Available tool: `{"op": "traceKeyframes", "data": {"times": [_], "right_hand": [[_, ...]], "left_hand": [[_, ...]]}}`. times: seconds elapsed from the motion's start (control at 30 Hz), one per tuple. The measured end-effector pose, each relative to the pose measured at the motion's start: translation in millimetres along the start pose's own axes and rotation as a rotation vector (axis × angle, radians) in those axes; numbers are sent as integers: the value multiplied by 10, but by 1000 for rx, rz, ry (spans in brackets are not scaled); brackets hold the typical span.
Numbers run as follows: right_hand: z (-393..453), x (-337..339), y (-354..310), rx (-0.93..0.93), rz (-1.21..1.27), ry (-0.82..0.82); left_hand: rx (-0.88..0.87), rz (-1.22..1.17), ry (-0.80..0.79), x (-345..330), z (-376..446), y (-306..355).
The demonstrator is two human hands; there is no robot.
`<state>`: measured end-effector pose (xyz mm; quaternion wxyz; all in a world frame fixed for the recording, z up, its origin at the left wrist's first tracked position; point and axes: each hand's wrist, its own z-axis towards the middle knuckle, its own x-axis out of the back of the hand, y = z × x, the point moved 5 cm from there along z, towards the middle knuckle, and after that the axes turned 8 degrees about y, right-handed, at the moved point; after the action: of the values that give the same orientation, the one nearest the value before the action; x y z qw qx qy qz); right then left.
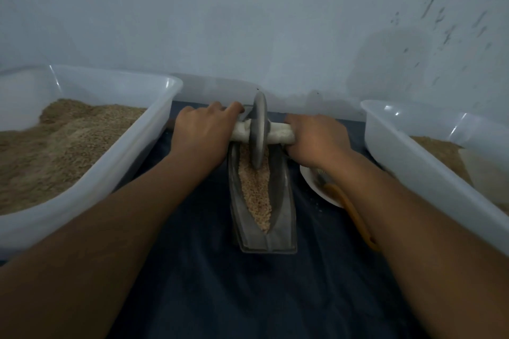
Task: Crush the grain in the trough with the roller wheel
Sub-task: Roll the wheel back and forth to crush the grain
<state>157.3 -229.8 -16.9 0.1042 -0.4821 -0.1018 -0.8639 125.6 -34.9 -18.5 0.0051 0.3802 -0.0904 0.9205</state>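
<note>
Two hands grip one axle (278,133): left hand (205,129) and right hand (316,139) curl round it on either side of one roller wheel (259,129). The wheel stands in one trough (283,217) holding grain (254,190). Two tubs flank the trough: left tub (115,170), right tub (413,157).

Two hands appear, the left hand (203,129) and the right hand (316,137), each at one end of the single wrapped axle (278,133). One roller wheel (259,129) stands in one trough (281,217) at frame centre, which holds one strip of grain (254,195). Three translucent tubs are visible: a left tub (91,184), a right tub (429,170) and a back tub (214,91). One white dish (311,181) sits centre right, with one orange-handled brush (349,209).
</note>
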Motion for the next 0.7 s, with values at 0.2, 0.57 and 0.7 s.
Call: {"op": "traceKeyframes", "data": {"times": [0.2,0.57,0.7], "right_hand": [[-341,17,-34,17,19,125],[-896,514,-255,32,80,382],[-988,611,-278,21,145,403]], "left_hand": [[-53,-2,25,180,-179,95],[-79,-30,64,617,-743,129],[-58,-60,114,769,-863,140]]}}
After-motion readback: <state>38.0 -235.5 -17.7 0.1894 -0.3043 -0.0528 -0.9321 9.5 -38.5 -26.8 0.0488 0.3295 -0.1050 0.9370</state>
